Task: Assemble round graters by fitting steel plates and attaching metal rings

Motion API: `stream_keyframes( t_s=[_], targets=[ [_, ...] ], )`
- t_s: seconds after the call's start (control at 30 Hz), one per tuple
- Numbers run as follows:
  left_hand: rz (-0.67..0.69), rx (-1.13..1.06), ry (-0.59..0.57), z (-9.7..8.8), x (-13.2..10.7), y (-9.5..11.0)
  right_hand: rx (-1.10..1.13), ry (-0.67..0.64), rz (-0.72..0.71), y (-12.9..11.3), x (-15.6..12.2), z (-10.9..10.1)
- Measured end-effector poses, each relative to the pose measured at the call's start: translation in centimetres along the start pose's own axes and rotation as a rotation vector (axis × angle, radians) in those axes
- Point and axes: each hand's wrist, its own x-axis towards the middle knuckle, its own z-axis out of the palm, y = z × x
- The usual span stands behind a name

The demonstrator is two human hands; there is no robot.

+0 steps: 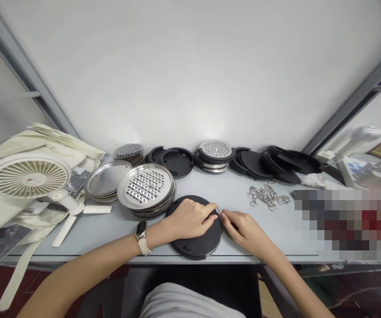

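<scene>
A round black disc [197, 240] with a thin metal rim lies flat at the table's front edge. My left hand [190, 218], with a watch on its wrist, rests on top of the disc, fingers curled toward its right edge. My right hand [243, 227] meets it there, fingertips pinched on a small metal piece [219, 212] at the disc's rim. What exactly the piece is I cannot make out.
A stack of perforated metal grater discs [146, 187] and plain metal plates [106, 179] stands left of the hands. Black discs [177, 161] and more metal discs [214, 152] line the back wall. Loose metal clips [266, 196] lie to the right. A white fan [29, 176] sits far left.
</scene>
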Motion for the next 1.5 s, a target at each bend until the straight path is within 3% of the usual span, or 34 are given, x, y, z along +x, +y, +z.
stream_keyframes(
  t_s=[1.5],
  targets=[
    [0.030,0.068,0.019,0.42,-0.05,-0.18,0.007,0.008,0.050,0.00,-0.07,0.09]
  ],
)
